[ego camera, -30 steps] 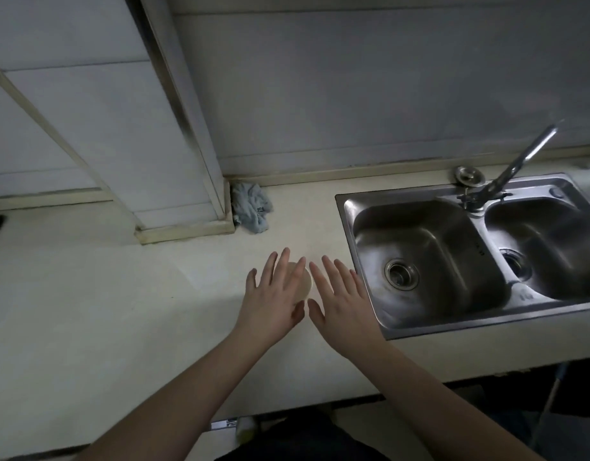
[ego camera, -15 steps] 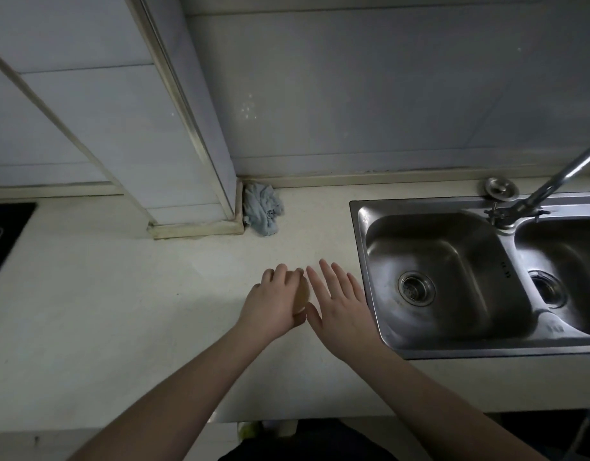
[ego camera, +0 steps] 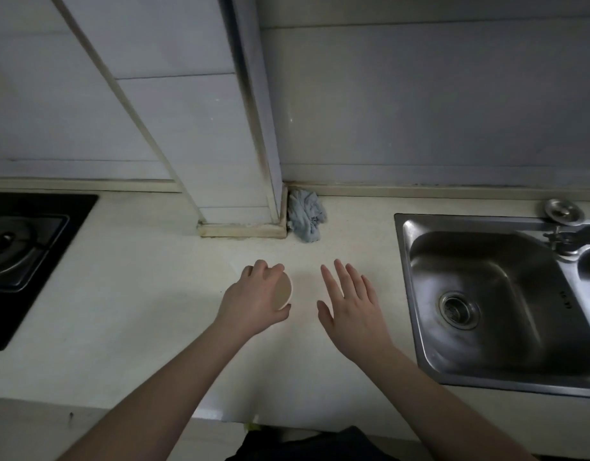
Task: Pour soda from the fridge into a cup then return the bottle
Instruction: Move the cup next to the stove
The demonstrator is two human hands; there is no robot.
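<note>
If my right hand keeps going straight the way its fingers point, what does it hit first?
The right hand is open and points up-left across bare countertop. First in that line is probably the crumpled blue cloth by the wall; it may just miss, since depth is unclear.

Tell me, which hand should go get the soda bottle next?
Probably the right hand. It is open and empty, hovering flat over the counter. The left hand already has its grip around the cup, so it could keep the cup steady. No bottle is in view yet.
</note>
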